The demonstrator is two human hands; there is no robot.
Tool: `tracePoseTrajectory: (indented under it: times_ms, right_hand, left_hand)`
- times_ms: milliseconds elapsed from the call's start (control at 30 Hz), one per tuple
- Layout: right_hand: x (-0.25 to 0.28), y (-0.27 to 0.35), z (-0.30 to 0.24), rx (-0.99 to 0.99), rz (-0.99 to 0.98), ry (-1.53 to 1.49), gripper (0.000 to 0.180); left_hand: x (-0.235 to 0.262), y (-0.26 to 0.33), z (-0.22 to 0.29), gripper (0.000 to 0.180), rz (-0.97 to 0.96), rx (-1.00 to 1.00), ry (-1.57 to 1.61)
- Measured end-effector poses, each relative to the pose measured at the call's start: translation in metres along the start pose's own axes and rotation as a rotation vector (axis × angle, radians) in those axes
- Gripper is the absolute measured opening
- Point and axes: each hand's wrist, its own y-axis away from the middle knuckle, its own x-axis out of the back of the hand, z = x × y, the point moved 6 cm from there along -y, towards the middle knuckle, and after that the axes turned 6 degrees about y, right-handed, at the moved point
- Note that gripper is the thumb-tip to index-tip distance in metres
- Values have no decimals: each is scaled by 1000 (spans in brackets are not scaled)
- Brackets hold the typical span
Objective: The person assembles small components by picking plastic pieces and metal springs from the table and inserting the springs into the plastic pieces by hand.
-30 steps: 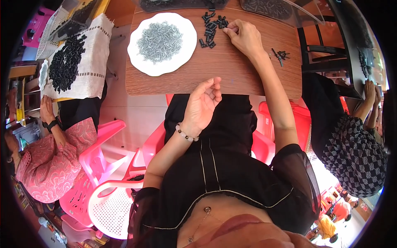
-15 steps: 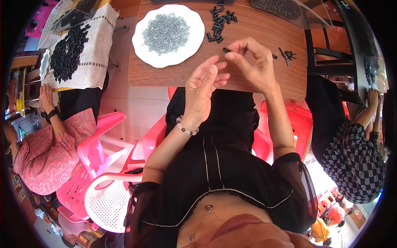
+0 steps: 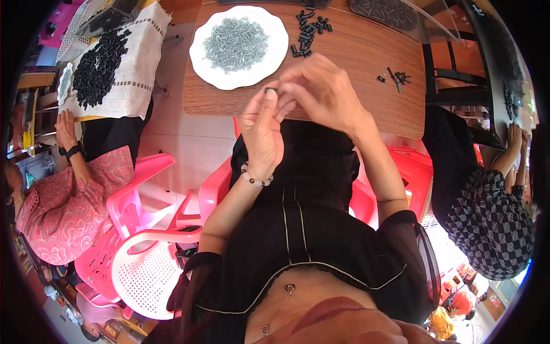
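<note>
Above the table's near edge, my left hand (image 3: pixel 263 129), with a beaded bracelet, pinches a small black cylindrical piece (image 3: pixel 271 90) between thumb and fingertips; little of the piece shows. My right hand (image 3: pixel 329 94) is bent toward those fingertips from the right. Motion smears its fingers, so whether they grip anything is unclear. Just beyond it lies a loose pile of black cylindrical pieces (image 3: pixel 307 35). A white scalloped plate (image 3: pixel 197 54), heaped with small clear tubular pieces (image 3: pixel 236 43), stands beyond my left hand.
Several thin dark pieces (image 3: pixel 399 77) lie on the right of the brown wooden table (image 3: pixel 361 51). A clear-lidded container (image 3: pixel 387 12) stands at the back. At left, black pieces (image 3: pixel 100 69) cover a white cloth (image 3: pixel 140 63), beside a person in pink (image 3: pixel 69 212). Another person (image 3: pixel 487 218) sits at right.
The right hand has moved left to the left hand's fingertips. The left hand, open before, now pinches a small black piece; the right hand held one before. The view has shifted slightly.
</note>
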Motion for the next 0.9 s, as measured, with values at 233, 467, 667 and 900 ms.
tracePoseTrajectory:
  times_ms: [233, 467, 667, 900]
  right_hand:
    - [-32, -50, 24, -87, -24, 222, 21]
    - [-75, -60, 42, -117, -222, 442, 16]
    - [-73, -61, 45, -108, -149, 428, 11]
    - [-76, -63, 47, -80, -150, 460, 5]
  left_hand:
    - [11, -2, 10, 29, 38, -24, 42]
    - [19, 0, 13, 26, 54, -49, 75]
    - [10, -3, 12, 26, 4, 12, 116]
    - [9, -4, 9, 31, 31, 47, 73]
